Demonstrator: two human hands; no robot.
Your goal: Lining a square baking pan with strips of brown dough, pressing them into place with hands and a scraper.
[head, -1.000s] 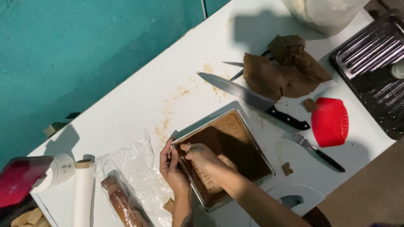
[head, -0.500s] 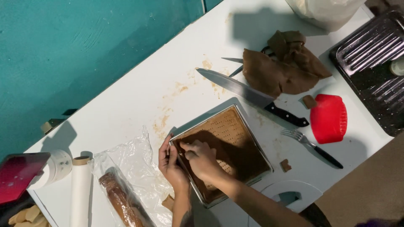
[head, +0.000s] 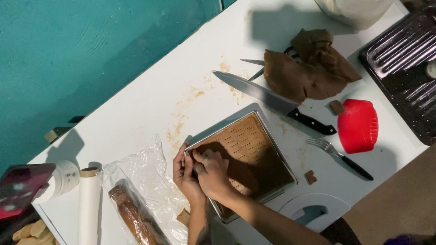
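1. Dough [head: 247, 147] already lines the tin [head: 281, 156] at the table's [head: 150, 95] near edge, docked with holes.
2. Left hand [head: 184, 174] curls on the tin's left rim; right hand [head: 213, 174] presses dough there, fingers bent.
3. Spare dough [head: 309, 68] lies far right, unused.

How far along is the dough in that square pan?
Done: brown dough covers the square pan floor, pricked with holes. In hand: left hand and right hand press the near-left corner. Left: a dough lump sits by the knife, unused.
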